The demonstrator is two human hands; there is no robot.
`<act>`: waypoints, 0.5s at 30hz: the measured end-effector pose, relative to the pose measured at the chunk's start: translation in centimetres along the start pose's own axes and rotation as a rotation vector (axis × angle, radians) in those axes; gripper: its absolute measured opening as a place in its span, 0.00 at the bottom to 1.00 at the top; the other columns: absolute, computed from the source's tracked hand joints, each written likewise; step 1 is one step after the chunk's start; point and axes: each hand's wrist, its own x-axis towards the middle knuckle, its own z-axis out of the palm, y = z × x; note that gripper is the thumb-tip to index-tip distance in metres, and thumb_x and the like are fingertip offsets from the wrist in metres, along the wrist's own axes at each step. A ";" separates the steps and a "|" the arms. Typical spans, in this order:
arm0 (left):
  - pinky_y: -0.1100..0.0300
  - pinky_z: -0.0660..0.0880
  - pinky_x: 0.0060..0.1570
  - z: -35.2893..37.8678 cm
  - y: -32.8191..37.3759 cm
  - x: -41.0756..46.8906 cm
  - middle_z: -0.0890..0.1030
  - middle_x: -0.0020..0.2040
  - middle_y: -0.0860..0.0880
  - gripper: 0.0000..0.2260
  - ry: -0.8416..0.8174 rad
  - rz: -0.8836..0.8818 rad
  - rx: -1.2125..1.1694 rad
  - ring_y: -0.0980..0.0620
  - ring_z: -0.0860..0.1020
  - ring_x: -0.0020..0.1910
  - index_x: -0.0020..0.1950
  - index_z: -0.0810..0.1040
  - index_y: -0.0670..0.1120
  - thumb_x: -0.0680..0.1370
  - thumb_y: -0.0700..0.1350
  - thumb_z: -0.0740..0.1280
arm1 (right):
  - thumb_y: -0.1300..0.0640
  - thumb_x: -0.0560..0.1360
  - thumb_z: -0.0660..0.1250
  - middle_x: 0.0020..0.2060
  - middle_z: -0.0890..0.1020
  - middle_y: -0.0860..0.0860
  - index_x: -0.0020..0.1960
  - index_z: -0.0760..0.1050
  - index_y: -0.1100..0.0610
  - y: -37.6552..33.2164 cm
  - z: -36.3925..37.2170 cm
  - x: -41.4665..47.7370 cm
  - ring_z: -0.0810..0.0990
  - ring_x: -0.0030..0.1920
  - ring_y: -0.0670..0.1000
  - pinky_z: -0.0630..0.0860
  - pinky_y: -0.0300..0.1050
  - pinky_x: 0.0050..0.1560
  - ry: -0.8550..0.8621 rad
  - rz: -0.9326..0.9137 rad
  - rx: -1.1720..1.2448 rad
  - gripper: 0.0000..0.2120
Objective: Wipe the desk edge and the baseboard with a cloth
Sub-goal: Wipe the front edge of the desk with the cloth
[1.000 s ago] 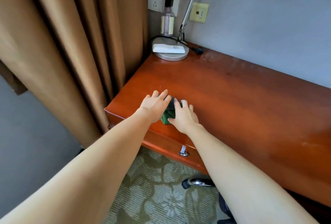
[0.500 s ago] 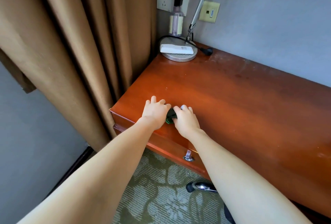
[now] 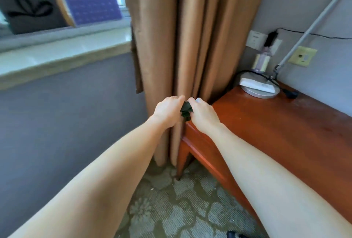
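Head view.

Surface and room: The bench [image 3: 276, 133] is glossy reddish-brown wood. Its left edge stands against a tan curtain [image 3: 190, 37] that hangs in folds to the floor. A patterned green-grey carpet [image 3: 181, 209] lies below the front edge. A grey wall [image 3: 66, 114] runs left of the curtain, with a pale window sill [image 3: 57, 51] above it. At the far left corner of the bench sits a round lamp base [image 3: 255, 93], with a white flat device [image 3: 257, 85] lying on it. A clear bottle [image 3: 263, 60] stands behind the base, against the wall.

Task item: The cloth [image 3: 186, 109] is dark green and bunched into a small wad. Only a narrow part shows. It sits at the near left corner of the bench, beside the curtain.

Grips: The left grip [image 3: 167, 111] and right grip [image 3: 203, 116] meet over the corner. Both have fingers curled onto the cloth and hold it between them.
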 end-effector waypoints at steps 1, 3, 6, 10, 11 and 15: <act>0.55 0.66 0.35 -0.7 -1.4 -1.0 0.76 0.49 0.44 0.06 0.010 -0.025 0.017 0.42 0.74 0.46 0.48 0.67 0.43 0.73 0.36 0.60 | 0.65 0.76 0.56 0.51 0.73 0.58 0.59 0.67 0.59 -1.7 0.2 0.3 0.74 0.53 0.62 0.68 0.53 0.48 -0.014 -0.047 -0.003 0.12; 0.54 0.66 0.36 -2.1 -4.0 -2.9 0.77 0.50 0.43 0.08 0.046 -0.063 0.056 0.41 0.75 0.48 0.52 0.68 0.41 0.74 0.37 0.61 | 0.66 0.75 0.56 0.50 0.72 0.59 0.58 0.66 0.60 -4.8 0.5 0.8 0.75 0.51 0.63 0.67 0.51 0.44 -0.012 -0.125 0.006 0.12; 0.54 0.67 0.36 -4.3 -7.2 -5.0 0.76 0.50 0.42 0.10 0.095 -0.101 0.080 0.40 0.75 0.48 0.55 0.68 0.41 0.74 0.37 0.61 | 0.67 0.75 0.57 0.47 0.71 0.58 0.59 0.65 0.58 -8.9 0.7 1.5 0.75 0.48 0.62 0.63 0.48 0.39 0.006 -0.190 0.018 0.14; 0.54 0.66 0.34 -5.8 -10.3 -7.3 0.77 0.49 0.41 0.11 0.144 -0.136 0.082 0.39 0.76 0.46 0.55 0.67 0.41 0.73 0.36 0.62 | 0.68 0.74 0.57 0.44 0.68 0.55 0.59 0.64 0.57 -12.6 0.8 2.2 0.72 0.43 0.59 0.62 0.47 0.37 0.011 -0.243 0.043 0.15; 0.54 0.66 0.34 -5.9 -11.0 -7.7 0.77 0.49 0.41 0.11 0.153 -0.139 0.085 0.39 0.76 0.46 0.55 0.67 0.40 0.73 0.36 0.61 | 0.68 0.74 0.57 0.43 0.68 0.55 0.59 0.64 0.57 -13.4 1.0 2.5 0.70 0.42 0.58 0.63 0.47 0.37 0.007 -0.253 0.049 0.16; 0.54 0.67 0.35 -5.2 -13.8 -8.7 0.77 0.48 0.41 0.11 0.163 -0.121 0.094 0.39 0.76 0.45 0.55 0.68 0.40 0.74 0.37 0.61 | 0.67 0.74 0.57 0.42 0.66 0.54 0.58 0.64 0.57 -15.3 2.6 3.4 0.67 0.39 0.56 0.64 0.48 0.37 -0.008 -0.269 0.063 0.14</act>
